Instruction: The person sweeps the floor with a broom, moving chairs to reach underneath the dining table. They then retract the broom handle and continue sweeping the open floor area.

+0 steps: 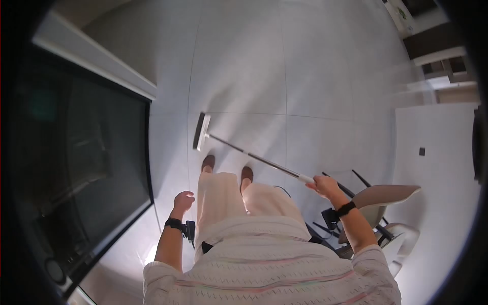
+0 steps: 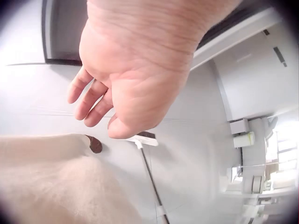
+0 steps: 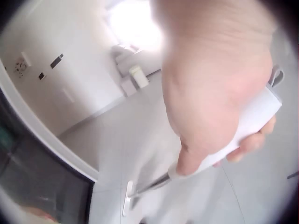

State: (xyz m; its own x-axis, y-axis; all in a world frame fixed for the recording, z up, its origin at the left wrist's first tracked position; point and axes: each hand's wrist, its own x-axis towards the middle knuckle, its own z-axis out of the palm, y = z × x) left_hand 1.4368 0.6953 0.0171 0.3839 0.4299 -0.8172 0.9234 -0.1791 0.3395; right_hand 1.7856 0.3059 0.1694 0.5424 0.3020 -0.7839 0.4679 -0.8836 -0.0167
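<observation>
My right hand [image 1: 324, 186] grips the white upper end of a long-handled broom [image 1: 269, 163]. In the right wrist view the fingers and thumb wrap round its white grip [image 3: 259, 114], and a hanging loop [image 3: 277, 76] sticks out behind. The metal pole slants down leftward to a white head [image 1: 205, 133] with a dark strip along its left side, out on the floor ahead of the feet. Beside the left thigh hangs my left hand [image 1: 183, 201], holding nothing. Its fingers are loosely bent in the left wrist view, where the hand [image 2: 135, 74] partly covers the broom head.
A large dark glass panel [image 1: 101, 147] in a frame stands along the left. On the right are a chair [image 1: 381, 195] with dark legs and a white surface [image 1: 437, 132]. Brown shoes [image 1: 247, 174] stand on the pale tiled floor [image 1: 239, 61]. Shelving [image 1: 447, 66] is at the far right.
</observation>
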